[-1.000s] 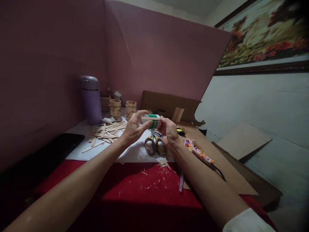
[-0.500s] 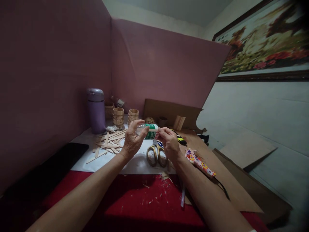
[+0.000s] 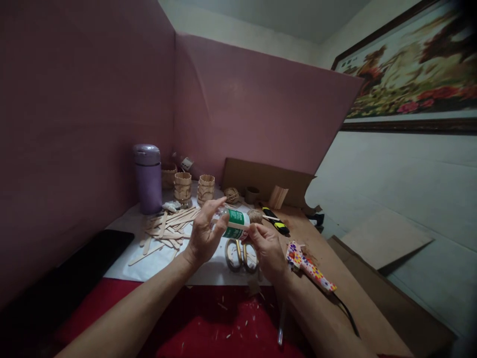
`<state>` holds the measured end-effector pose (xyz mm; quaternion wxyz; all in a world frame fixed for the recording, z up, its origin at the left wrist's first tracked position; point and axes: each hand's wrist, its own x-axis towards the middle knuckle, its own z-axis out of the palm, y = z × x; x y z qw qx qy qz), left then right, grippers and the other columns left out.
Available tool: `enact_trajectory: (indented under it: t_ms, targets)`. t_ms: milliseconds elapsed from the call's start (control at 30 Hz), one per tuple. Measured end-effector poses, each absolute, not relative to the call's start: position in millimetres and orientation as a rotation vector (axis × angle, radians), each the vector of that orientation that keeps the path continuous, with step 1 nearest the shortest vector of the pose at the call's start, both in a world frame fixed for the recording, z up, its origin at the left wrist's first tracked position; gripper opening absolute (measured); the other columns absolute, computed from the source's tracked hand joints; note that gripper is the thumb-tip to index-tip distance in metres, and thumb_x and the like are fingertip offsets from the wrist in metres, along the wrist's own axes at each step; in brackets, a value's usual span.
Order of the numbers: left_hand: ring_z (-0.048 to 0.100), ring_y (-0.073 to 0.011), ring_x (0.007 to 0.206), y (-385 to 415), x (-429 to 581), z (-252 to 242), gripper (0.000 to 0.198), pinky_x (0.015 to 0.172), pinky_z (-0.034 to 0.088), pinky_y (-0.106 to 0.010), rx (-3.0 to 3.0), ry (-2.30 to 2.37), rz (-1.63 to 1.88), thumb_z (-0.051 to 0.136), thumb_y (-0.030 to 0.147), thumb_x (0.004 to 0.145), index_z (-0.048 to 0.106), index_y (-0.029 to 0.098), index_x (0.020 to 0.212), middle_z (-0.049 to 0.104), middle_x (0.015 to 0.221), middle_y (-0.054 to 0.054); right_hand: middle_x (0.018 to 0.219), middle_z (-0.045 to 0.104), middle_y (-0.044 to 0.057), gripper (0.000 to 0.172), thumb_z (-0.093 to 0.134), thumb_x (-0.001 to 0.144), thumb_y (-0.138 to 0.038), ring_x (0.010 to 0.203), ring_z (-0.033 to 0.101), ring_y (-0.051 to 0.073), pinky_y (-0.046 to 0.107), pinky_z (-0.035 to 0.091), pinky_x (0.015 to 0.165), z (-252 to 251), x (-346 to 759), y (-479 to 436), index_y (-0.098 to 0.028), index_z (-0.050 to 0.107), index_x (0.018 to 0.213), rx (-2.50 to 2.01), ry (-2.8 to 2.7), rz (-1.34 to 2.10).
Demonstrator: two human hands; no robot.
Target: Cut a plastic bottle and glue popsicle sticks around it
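My left hand (image 3: pixel 204 231) is wrapped around a small clear plastic bottle (image 3: pixel 235 218) with a green and white label, held on its side above the table. A pale craft stick (image 3: pixel 235 225) lies lengthwise against the label. At the bottle's right end, the thumb and fingers of my right hand (image 3: pixel 266 246) pinch the stick's end; the fingertips partly hide it. Just below the bottle, gold-handled scissors (image 3: pixel 234 256) rest on the white sheet, their blades hidden. Loose craft sticks (image 3: pixel 167 228) are piled left of my left hand.
A purple flask (image 3: pixel 148 181) and stick-covered cups (image 3: pixel 206 189) stand at the back left. Twine (image 3: pixel 231 195), a tape roll (image 3: pixel 252 194) and a yellow-black cutter (image 3: pixel 278 223) lie behind my hands. A flower-patterned glue gun (image 3: pixel 311 268) with a cord is on the cardboard at right.
The view has tilted up slightly, so the scene sits lower. The bottle, still held by both hands, has tipped a little, and the stick along its label shows more clearly.
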<state>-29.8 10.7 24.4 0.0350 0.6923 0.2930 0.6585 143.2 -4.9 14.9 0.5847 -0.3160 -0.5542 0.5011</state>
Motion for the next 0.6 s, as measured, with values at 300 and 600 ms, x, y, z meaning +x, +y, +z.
enact_trajectory:
  t_ms: [300,600]
  targets:
    - [0.061,-0.0206,0.104,6.9,-23.6,19.7,0.03,0.092,0.05,-0.038,2.109,0.945,1.96,0.05,0.03,0.096,0.06,0.022,0.124,0.064,0.111,-0.008,0.064,0.062,0.002,0.041,0.073,0.078,-0.057,0.062,0.05,0.015,0.028,0.04,0.062,8.0,145.8,-10.1,-0.018,0.07,0.062,-0.744,-1.242,1.218]
    - [0.061,-0.0194,0.102,7.5,-23.7,17.3,0.026,0.091,0.05,-0.036,2.129,0.931,1.953,0.049,0.028,0.097,0.061,0.021,0.119,0.064,0.108,-0.007,0.066,0.063,0.002,0.037,0.075,0.077,-0.054,0.061,0.048,0.014,0.027,0.039,0.061,5.5,146.8,-7.7,-0.018,0.075,0.071,-0.763,-1.229,1.282]
